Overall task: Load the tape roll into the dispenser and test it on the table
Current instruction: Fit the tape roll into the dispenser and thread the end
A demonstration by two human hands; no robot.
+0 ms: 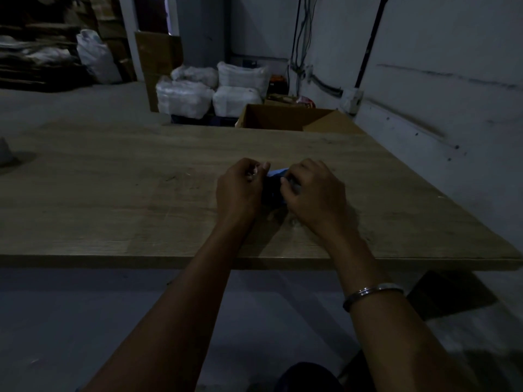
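Both hands met over the bench, a wood-grain top, roughly midway along its width and somewhat nearer its front edge than its far one. Between them sat the dispenser, a blue thing mostly hidden by the fingers, with only a paler blue strip showing at its top and a darker part below; whether it rested on the bench or was lifted just off it could not be told. The left hand was curled, its thumb and forefinger pinching something small and pale at the dispenser's left side, too dim to name. The right hand was curled round the dispenser's right side, fingertips bent in against it, gripping it. The tape roll itself could not be made out in the dark frame. A metal bangle circled the right forearm, off the bench's front edge. At the bench's left edge a pale object was cut off by the frame. Beyond the far edge stood an open cardboard box, and past it several white sacks on the floor near the wall, where cables ran down.
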